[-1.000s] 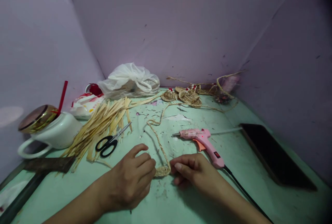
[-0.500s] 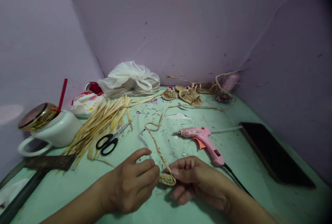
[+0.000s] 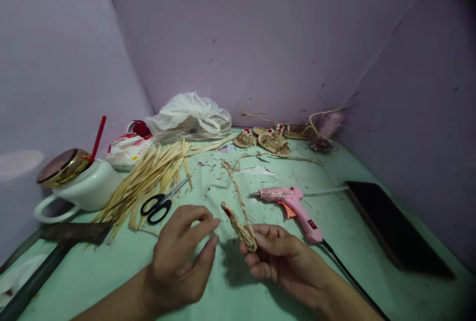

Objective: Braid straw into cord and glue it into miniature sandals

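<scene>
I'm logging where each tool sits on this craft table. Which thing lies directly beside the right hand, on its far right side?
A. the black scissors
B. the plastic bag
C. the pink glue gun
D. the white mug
C. The pink glue gun lies on the green table just right of the right hand, which holds the braided straw piece; the black scissors lie beyond the left hand.

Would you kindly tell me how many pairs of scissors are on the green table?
1: the black-handled scissors lie beside the pile of straw strips, left of the left hand. Others may be hidden under the clutter.
</scene>
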A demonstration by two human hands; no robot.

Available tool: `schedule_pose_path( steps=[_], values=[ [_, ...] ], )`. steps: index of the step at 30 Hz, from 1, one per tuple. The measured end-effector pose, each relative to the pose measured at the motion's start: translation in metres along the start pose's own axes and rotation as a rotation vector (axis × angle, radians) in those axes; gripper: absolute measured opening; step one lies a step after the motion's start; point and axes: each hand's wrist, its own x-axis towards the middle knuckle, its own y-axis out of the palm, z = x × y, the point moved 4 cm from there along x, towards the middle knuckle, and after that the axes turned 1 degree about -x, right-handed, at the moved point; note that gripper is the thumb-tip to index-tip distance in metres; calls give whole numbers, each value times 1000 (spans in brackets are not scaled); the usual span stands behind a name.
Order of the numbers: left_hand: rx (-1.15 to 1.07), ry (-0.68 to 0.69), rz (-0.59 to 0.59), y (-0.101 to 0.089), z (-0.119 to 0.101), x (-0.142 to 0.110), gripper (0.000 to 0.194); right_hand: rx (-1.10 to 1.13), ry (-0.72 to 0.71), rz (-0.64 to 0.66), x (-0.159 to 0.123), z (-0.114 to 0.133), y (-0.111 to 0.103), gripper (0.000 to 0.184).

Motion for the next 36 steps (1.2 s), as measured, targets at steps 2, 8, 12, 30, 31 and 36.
schedule_pose_path(
  steps=[2, 8, 12, 30, 31, 36],
  values=[
    [-218, -427, 12, 6, 8, -2, 8, 53, -29, 13, 1, 2, 0, 23],
    [-1037, -1207, 265, 52, 5, -27, 28, 76, -34, 47, 3, -6, 6, 29],
    [-1080, -1248, 182, 55, 8, -33, 24, -13, -51, -16, 5, -15, 7, 27],
    [-895, -1371, 291, 58, 8, -37, 33, -767, -248, -375, 8, -13, -1, 25],
    [-867, -1370, 298, 57, 8, -37, 31, -776, -239, -367, 8, -12, 0, 24],
    [-855, -1392, 344, 55, 7, -35, 31, -813, -214, -356, 8, -12, -2, 19]
  ],
)
